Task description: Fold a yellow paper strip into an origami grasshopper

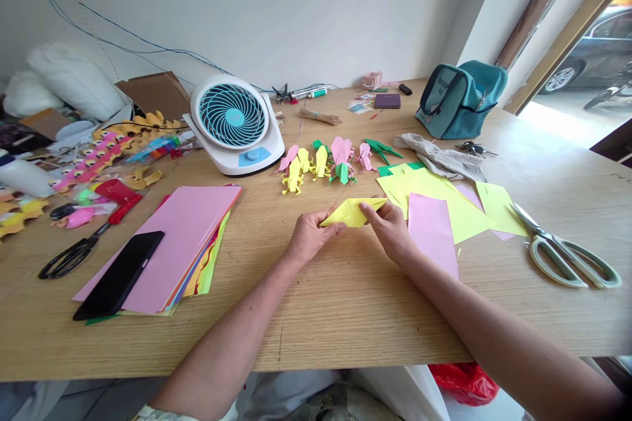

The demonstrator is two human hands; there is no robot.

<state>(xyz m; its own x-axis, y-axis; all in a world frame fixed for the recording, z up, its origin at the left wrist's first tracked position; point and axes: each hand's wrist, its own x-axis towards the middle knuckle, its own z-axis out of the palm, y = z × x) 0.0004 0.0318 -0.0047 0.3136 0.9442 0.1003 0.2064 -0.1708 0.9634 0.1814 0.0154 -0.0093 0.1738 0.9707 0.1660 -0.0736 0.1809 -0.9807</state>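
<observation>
A partly folded piece of yellow origami paper [351,213] is stretched between my two hands just above the wooden table [316,316]. Its left tip is pinched by my left hand [312,234], thumb along the lower edge. On the other side my right hand [390,227] grips it, with the thumb pressed on its face. Behind it stands a group of folded paper figures in pink [341,150], yellow [294,175] and green [342,173]. Loose yellow sheets [444,197] and a pink strip [433,230] lie to the right of my right hand.
At left, a black phone [121,273] rests on a stack of coloured paper [197,210], beside black-handled scissors [74,256]. A white fan [232,118] stands behind. Pale-handled scissors [563,253], a grey cloth [439,154] and a teal bag [459,102] are at right.
</observation>
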